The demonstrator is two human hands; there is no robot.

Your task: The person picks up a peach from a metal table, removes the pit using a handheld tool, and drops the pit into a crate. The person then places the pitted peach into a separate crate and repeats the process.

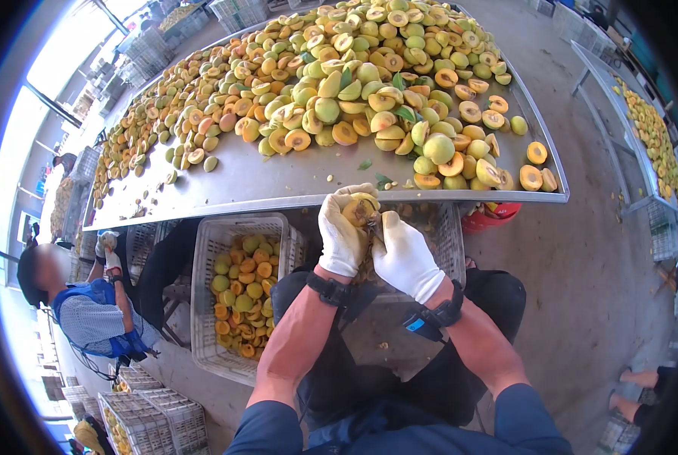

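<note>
In front of my chest, above my knees, my left hand (342, 235) wears a white work glove and is closed around a cut yellow peach (360, 209). My right hand (407, 258), gloved the same way, presses close against the peach with its fingers pinched together. Something small and dark shows between the fingertips at the fruit, but I cannot make out what it is. Just beyond my hands runs the front edge of a metal table (278, 182), heaped with halved peaches (339, 98), many with brown centres, and a few green leaves.
A plastic crate (199, 303) of peach halves stands left of my knees. Another crate (454, 235) sits under the table edge, beside a red container (492, 217). At left sits a person (96, 311) in a blue vest. A second peach-covered table (604, 98) stands right.
</note>
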